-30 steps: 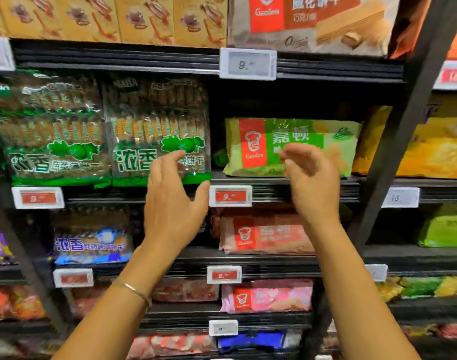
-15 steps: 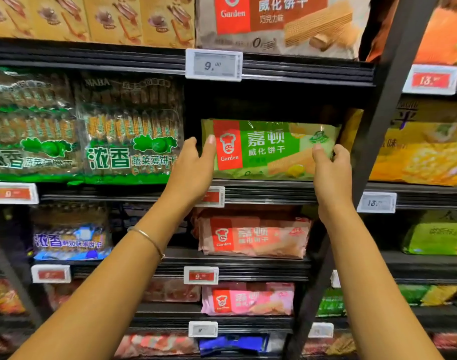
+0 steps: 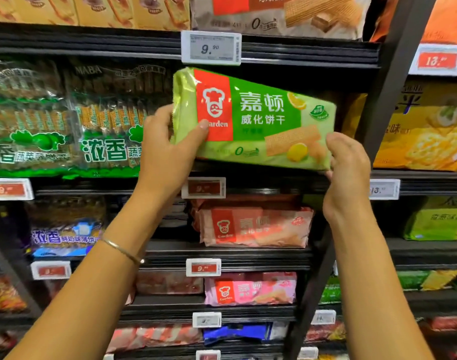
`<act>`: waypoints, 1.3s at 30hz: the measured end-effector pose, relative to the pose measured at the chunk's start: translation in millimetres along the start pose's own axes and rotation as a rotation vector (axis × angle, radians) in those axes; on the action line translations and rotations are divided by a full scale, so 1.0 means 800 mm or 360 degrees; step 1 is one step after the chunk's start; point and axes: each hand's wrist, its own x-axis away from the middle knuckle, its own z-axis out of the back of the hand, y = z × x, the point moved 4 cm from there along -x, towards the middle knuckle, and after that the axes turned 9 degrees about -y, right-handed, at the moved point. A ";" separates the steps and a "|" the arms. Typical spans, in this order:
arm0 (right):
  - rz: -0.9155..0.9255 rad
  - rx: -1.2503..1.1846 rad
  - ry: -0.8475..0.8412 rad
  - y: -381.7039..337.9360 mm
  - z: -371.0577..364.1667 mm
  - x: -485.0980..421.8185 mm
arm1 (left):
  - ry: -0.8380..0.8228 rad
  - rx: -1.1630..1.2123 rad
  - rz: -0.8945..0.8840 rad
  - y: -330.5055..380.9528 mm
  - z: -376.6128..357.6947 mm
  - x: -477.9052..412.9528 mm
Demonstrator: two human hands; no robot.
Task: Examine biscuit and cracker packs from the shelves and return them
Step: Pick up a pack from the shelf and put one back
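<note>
Black metal supermarket shelves [image 3: 300,51] fill the whole frame, each tier edged with price tags; a white price tag [image 3: 211,48] reading 9.90 sits top centre.

At the centre, a green plastic wafer pack [image 3: 269,118] with a red "Garden" chef panel is held in front of the second tier. It is tilted, with its left end higher than its right. The wrapper is opaque, so only the printed wafers and lemon show, not the contents.

The left hand [image 3: 167,144] grips the pack's left end, with the thumb pressed on the red panel and the fingers tucked behind. The right hand [image 3: 348,165] holds the lower right corner, and its fingers [image 3: 337,144] curl round the edge. A thin metal bangle [image 3: 121,249] circles the left wrist.

- **Left of the frame:** clear-and-green cracker bags [image 3: 102,126] stand on the same tier, with rows of small wrapped packets visible through the film.
- **Below centre:** a salmon-orange wafer pack [image 3: 253,226] lies flat on its tier, and a pink wafer pack [image 3: 250,288] lies one tier lower.
- **Bottom centre:** a blue wrapped pack [image 3: 237,331], too blurred to read.
- **Right of the frame:** beyond a black upright post [image 3: 393,74], a yellow cracker pack [image 3: 424,136] rests on its tier.
- **Top edge:** a brown wafer pack [image 3: 279,14] is cut off by the frame.
</note>
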 end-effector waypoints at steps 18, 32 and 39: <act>-0.1159 -0.0638 -0.0502 0.186 0.051 0.273 | 0.0032 0.0802 0.1115 -0.121 0.049 0.374; -0.1142 -0.0203 -0.0743 0.209 0.053 0.383 | 0.0163 0.0846 0.1544 -0.103 0.096 0.502; -0.1075 -0.0034 -0.0789 0.166 0.017 0.450 | 0.0350 0.0651 0.1506 -0.075 0.153 0.550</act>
